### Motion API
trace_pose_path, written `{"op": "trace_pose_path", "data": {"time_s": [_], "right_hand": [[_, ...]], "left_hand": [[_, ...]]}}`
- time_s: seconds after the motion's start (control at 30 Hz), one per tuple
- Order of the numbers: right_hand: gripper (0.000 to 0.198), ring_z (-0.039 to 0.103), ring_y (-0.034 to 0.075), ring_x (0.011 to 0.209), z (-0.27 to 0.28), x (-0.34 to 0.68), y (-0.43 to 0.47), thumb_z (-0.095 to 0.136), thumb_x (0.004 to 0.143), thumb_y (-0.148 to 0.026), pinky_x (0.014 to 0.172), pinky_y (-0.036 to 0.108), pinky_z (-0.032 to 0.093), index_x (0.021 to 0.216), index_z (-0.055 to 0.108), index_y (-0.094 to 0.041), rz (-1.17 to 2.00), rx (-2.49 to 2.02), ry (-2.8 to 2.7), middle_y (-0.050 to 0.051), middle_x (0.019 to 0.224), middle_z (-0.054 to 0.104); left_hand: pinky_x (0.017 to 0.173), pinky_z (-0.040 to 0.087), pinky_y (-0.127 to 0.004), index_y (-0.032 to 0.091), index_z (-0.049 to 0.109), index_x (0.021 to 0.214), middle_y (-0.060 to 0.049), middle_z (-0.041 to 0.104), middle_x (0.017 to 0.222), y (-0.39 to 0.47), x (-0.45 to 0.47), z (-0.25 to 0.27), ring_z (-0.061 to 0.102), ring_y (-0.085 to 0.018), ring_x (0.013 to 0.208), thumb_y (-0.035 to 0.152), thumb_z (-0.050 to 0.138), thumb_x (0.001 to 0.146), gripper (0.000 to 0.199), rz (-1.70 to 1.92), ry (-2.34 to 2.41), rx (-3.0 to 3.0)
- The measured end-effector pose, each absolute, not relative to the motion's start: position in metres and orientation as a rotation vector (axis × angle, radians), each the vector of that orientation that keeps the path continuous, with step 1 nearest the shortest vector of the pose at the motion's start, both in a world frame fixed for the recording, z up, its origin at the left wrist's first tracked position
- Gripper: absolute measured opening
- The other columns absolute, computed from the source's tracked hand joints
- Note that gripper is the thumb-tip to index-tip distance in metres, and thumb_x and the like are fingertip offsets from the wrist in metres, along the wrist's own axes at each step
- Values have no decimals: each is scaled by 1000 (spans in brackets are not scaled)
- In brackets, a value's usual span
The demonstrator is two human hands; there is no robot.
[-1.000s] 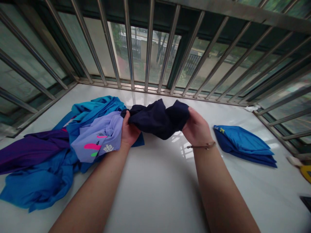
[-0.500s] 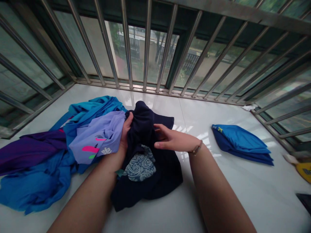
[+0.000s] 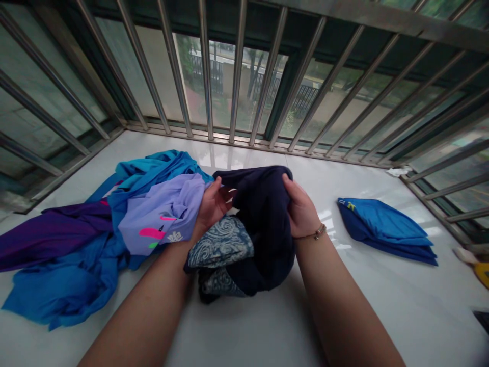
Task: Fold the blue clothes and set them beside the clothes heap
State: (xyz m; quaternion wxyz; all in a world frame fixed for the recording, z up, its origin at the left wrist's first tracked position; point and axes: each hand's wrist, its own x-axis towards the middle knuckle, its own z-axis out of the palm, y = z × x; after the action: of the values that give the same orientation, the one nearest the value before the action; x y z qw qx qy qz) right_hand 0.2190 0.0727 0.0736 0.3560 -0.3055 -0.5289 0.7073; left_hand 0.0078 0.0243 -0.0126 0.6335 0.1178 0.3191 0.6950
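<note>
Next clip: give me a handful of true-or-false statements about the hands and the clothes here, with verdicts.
1. Both hands hold the navy garment. True: the left hand and right hand grip its upper edge.
2. The right wrist is bare. False: it wears a thin bracelet.
3. A folded blue garment lies to the right of the hands. True.
4. The clothes pile lies right of the hands. False: it lies to the left.
5. The navy garment is plain all over. False: a pale patterned patch shows.
</note>
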Motion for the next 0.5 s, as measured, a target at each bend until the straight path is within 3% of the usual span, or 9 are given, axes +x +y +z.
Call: {"op": "trace_pose_path", "data": {"time_s": [0.1,0.2,0.3,0.37,0.43,0.5], "right_hand": [[84,65,28,137,75,213,75,77,88,-71,113,44,58,157,47,-35,1628,-785,-1401,6,149,66],[124,55,29,149,68,213,77,93,75,-61,126,47,47,172,21,-35,1511,-785,-1757,11,165,51],[139,49,33,154,59,215,79,104,64,-48,130,50,39,174,21,-32,1394,-789,-2192,13,170,46],[116,58,34,144,55,216,80,102,67,-41,124,52,45,167,42,-32,1312,-788,-2388,11,160,58],[68,69,33,123,56,217,82,93,78,-37,112,50,53,141,68,-30,1214,-841,-2500,7,135,74],[26,73,30,106,59,220,86,82,88,-36,102,47,56,112,78,-27,1113,-940,-2515,5,111,80]], "left_hand": [[110,62,-51,23,79,123,-8,85,113,16,15,-11,74,-36,128,39,84,92,35,1504,740,439],[113,60,-52,20,82,118,-9,86,112,7,19,-8,74,-39,127,30,94,81,41,1448,772,508],[108,63,-52,16,83,113,-12,86,110,3,19,-9,80,-40,113,33,98,75,45,1430,846,550],[104,65,-50,16,84,110,-11,86,106,4,18,-13,81,-39,109,35,98,75,42,1443,877,529],[104,65,-49,17,83,110,-9,86,100,7,18,-15,80,-38,112,36,95,79,38,1471,872,477],[106,64,-47,18,82,111,-7,86,100,10,19,-15,79,-37,116,39,90,84,35,1556,843,418]]}}
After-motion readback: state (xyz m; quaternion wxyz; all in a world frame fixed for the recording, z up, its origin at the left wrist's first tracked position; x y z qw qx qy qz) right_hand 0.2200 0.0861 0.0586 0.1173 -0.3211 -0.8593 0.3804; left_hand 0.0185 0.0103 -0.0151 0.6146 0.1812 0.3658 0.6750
